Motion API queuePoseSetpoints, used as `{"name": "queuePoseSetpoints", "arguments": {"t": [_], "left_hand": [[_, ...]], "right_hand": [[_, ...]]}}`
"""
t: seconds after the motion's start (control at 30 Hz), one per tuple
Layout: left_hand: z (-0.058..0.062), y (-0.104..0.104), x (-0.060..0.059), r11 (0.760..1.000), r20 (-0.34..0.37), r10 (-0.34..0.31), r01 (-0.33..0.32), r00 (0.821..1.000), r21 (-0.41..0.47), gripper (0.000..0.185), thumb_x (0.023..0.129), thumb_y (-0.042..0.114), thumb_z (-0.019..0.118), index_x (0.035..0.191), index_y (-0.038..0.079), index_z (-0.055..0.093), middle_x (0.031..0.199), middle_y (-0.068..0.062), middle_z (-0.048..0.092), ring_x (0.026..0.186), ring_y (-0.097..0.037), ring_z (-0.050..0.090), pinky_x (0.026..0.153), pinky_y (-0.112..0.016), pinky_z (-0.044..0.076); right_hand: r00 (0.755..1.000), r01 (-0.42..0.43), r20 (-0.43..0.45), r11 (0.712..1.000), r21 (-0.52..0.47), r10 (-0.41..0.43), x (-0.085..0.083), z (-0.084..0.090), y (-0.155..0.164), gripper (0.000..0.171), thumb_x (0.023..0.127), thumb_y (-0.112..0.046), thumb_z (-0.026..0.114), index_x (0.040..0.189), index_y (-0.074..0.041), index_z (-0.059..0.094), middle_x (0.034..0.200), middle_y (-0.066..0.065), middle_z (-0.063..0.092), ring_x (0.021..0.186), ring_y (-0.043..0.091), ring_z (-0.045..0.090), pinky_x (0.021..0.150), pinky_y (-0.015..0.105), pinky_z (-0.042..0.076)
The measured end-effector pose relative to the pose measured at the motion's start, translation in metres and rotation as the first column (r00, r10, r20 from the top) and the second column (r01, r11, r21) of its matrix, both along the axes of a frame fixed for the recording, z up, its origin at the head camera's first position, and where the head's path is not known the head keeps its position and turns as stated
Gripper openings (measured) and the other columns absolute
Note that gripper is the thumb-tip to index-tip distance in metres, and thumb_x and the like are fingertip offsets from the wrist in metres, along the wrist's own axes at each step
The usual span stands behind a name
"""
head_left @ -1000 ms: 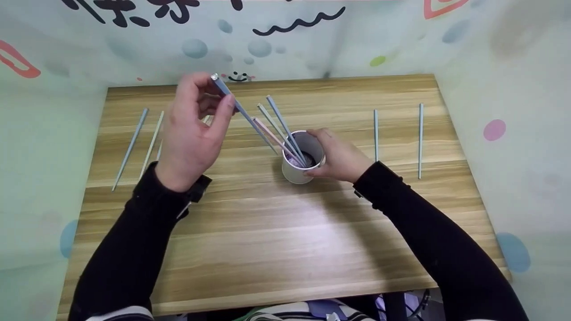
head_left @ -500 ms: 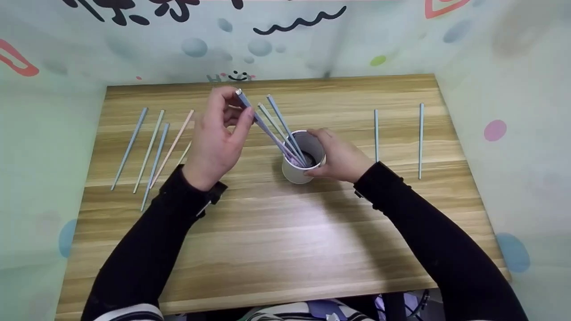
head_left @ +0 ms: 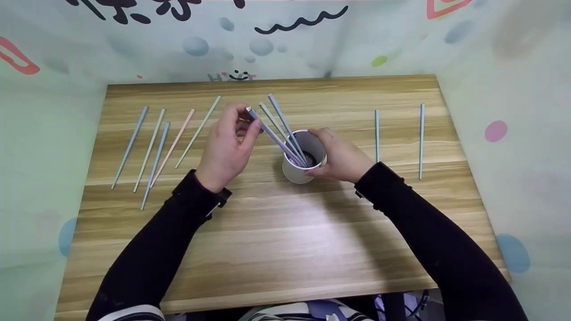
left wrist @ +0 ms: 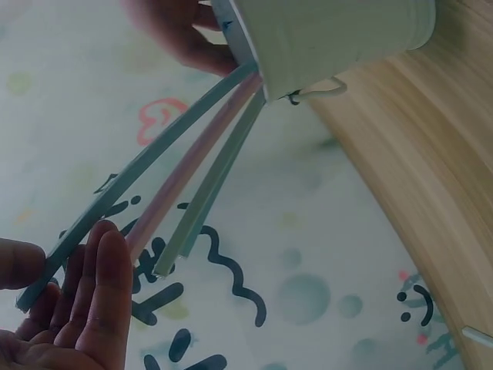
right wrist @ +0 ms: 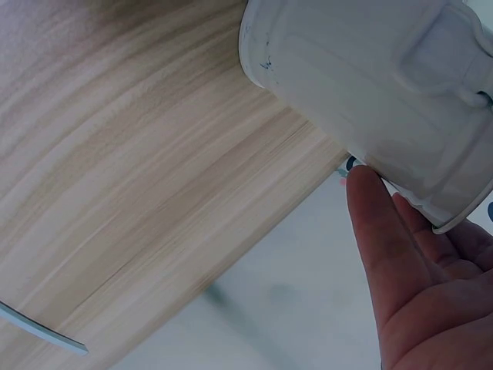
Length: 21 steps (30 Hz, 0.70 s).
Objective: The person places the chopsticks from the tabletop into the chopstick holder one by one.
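Left hand [head_left: 227,149] pinches a chopstick [head_left: 272,136], seemingly inside the cup [head_left: 296,171].

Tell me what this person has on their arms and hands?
Both arms wear long, close-fitting black sleeves that end at the wrists. The left hand and the right hand are bare, with no gloves or rings to be seen. A small dark strap or device sits at each wrist, at the cuff of the left sleeve and the right sleeve.
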<state>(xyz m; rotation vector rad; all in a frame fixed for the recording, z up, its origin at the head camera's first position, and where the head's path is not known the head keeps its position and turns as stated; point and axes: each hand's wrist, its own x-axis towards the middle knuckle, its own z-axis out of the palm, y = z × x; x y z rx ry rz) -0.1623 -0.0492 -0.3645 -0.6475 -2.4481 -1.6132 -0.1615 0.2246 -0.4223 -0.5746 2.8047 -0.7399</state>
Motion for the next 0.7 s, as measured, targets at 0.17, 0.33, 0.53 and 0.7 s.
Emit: {"name": "queuePoseSetpoints", "arguments": {"t": [0.17, 0.33, 0.53, 0.7], "left_hand": [[-0.003, 0.001, 0.0, 1.0, 0.052, 0.002, -0.001, 0.999, -0.019, 0.026, 0.104, 0.011, 0.056, 0.123, -0.007, 0.051, 0.106, -0.016, 0.067, 0.094, -0.028, 0.069, 0.086, -0.031, 0.059], [-0.008, 0.002, 0.0, 0.999, 0.047, 0.006, -0.004, 0.999, -0.036, 0.025, 0.104, 0.011, 0.057, 0.121, -0.005, 0.051, 0.103, -0.014, 0.068, 0.091, -0.023, 0.069, 0.085, -0.029, 0.059], [-0.014, 0.003, -0.001, 0.998, 0.045, 0.01, -0.007, 0.999, -0.055, 0.024, 0.104, 0.013, 0.057, 0.12, -0.004, 0.052, 0.103, -0.013, 0.068, 0.091, -0.019, 0.068, 0.084, -0.026, 0.059], [-0.019, 0.003, 0.0, 0.998, 0.065, 0.008, -0.004, 0.998, -0.066, 0.025, 0.104, 0.014, 0.056, 0.121, -0.004, 0.052, 0.106, -0.014, 0.068, 0.093, -0.02, 0.069, 0.085, -0.027, 0.059]], "right_hand": [[1.0, -0.001, -0.005, 1.0, 0.0, 0.001, 0.0, 0.0, 0.0, 0.103, 0.075, -0.043, 0.089, 0.152, 0.0, 0.037, 0.145, 0.019, 0.051, 0.131, 0.032, 0.054, 0.115, 0.046, 0.043], [1.0, 0.002, -0.002, 1.0, -0.004, -0.002, 0.001, 0.001, 0.0, 0.103, 0.074, -0.042, 0.089, 0.152, 0.0, 0.037, 0.143, 0.018, 0.053, 0.13, 0.032, 0.054, 0.114, 0.045, 0.043], [1.0, 0.007, 0.003, 1.0, -0.006, -0.007, 0.001, 0.002, 0.0, 0.102, 0.074, -0.042, 0.089, 0.152, -0.002, 0.038, 0.141, 0.017, 0.054, 0.128, 0.031, 0.055, 0.113, 0.045, 0.044], [1.0, 0.003, 0.003, 1.0, -0.009, -0.003, 0.001, 0.002, 0.0, 0.102, 0.074, -0.042, 0.089, 0.152, -0.002, 0.038, 0.141, 0.017, 0.054, 0.128, 0.031, 0.055, 0.113, 0.045, 0.044]]}}
